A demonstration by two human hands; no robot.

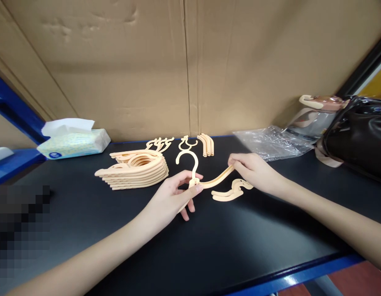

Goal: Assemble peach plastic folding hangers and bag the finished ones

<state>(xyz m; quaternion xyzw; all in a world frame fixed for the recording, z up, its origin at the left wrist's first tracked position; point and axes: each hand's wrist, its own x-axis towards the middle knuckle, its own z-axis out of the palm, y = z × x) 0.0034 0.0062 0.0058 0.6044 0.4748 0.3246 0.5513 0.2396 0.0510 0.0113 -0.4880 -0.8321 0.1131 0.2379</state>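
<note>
A cream plastic clothes hanger (215,179) is held above the black table, its hook pointing up. My left hand (178,193) pinches it at the centre joint below the hook, thumb in front. The end of its right arm is gripped by my right hand (247,168), fingers closed. The hanger's other arm slopes down, mostly hidden behind my left hand. Beneath the right arm, two or so loose cream hanger parts (229,196) lie on the table. To the left of my left hand is a stack of folded cream hangers (136,172).
Toward the back lie loose hooks (159,144), more hook pieces (188,143) and several curved arm pieces (206,144). A tissue pack (75,142) sits back left. At right are clear plastic wrap (267,144), a bottle (310,119) and a dark bag (356,139). Cardboard (122,70) stands behind.
</note>
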